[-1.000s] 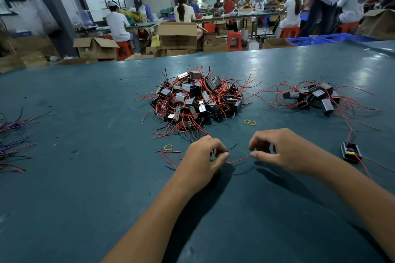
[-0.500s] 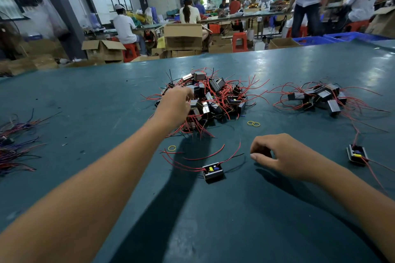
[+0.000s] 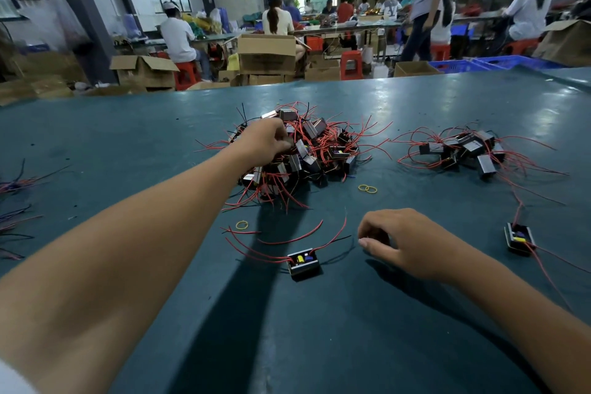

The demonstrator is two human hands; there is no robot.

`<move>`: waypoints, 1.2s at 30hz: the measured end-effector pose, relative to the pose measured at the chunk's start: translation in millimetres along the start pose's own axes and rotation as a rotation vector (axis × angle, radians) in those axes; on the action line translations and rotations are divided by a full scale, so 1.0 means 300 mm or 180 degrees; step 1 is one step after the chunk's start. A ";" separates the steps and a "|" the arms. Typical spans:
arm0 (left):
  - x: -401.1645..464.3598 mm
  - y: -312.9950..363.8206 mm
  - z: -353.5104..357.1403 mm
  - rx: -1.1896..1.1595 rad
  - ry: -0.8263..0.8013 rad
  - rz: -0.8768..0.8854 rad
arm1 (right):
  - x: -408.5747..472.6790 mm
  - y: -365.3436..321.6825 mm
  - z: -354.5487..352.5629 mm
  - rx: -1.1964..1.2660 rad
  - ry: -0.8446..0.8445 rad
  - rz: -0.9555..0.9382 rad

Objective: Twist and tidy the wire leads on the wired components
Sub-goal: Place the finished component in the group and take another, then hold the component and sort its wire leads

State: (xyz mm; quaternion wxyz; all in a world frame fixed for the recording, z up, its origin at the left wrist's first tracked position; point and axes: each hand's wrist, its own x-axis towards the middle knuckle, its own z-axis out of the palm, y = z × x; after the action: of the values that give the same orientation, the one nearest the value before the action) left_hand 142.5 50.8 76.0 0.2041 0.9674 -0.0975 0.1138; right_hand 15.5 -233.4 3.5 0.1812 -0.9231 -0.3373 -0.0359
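The left hand reaches out over the big pile of wired components in the middle of the worktop, fingers curled down into the tangle of black boxes and red leads; whether it has hold of one cannot be told, since the fingertips are buried among the parts. The right hand rests low on the worktop nearer the person, fingers loosely curled under and thumb tucked toward them, with nothing visible in its grip. Just left of it a single component sits alone, an open black box showing a yellow and a blue part inside, its red leads fanning loose to the left and upward and a dark lead running right toward the right hand. A yellow rubber band lies near those leads, and a pair of bands lies beside the big pile's right edge. To the right, well apart from the big pile, is a smaller heap of components with trailing red wires, and another single component lies at the right, near the right forearm. Loose coloured wires lie at the worktop's left edge. Beyond the worktop are cardboard boxes, red stools, and seated workers at benches.
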 end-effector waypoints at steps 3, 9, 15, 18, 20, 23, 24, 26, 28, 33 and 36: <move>0.006 0.051 -0.058 -0.0606 0.0411 -0.0057 | -0.002 -0.004 -0.001 0.0010 0.0003 0.0017; -0.108 0.187 -0.163 -0.2974 0.0625 -0.0355 | -0.004 -0.018 -0.006 0.0357 0.0370 0.0089; -0.425 0.291 0.039 -0.1969 0.0742 0.0776 | 0.019 -0.063 -0.022 0.2652 0.0617 0.0613; -0.517 0.304 0.140 -0.1780 0.0794 0.1431 | 0.025 -0.098 -0.032 0.4279 0.0333 0.1142; -0.548 0.300 0.185 -0.1638 0.0735 0.1553 | 0.015 -0.100 -0.029 0.4433 0.0218 0.1104; -0.567 0.292 0.210 -0.1778 0.0697 0.1627 | 0.007 -0.089 -0.027 0.4091 0.0199 0.0763; -0.572 0.291 0.210 -0.1977 0.0713 0.1557 | 0.009 -0.086 -0.029 0.4102 0.0229 0.0769; -0.576 0.287 0.203 -0.2489 0.0795 0.1136 | 0.012 -0.084 -0.033 0.4160 0.0317 0.0825; -0.576 0.277 0.200 -0.2832 0.0845 0.0607 | 0.011 -0.091 -0.035 0.4076 0.0349 0.0808; -0.574 0.279 0.216 -0.3253 0.0187 0.0151 | 0.004 -0.110 -0.026 0.3779 0.0256 0.0607; -0.576 0.286 0.222 -0.3194 0.0061 0.0222 | 0.006 -0.115 -0.029 0.3769 0.0233 0.0582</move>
State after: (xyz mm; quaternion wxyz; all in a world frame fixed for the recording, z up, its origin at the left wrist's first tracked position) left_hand -30.7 -29.4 3.6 0.6410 0.7452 -0.1706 0.0686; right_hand -4.6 -211.2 22.5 0.6786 -0.6886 -0.2126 0.1421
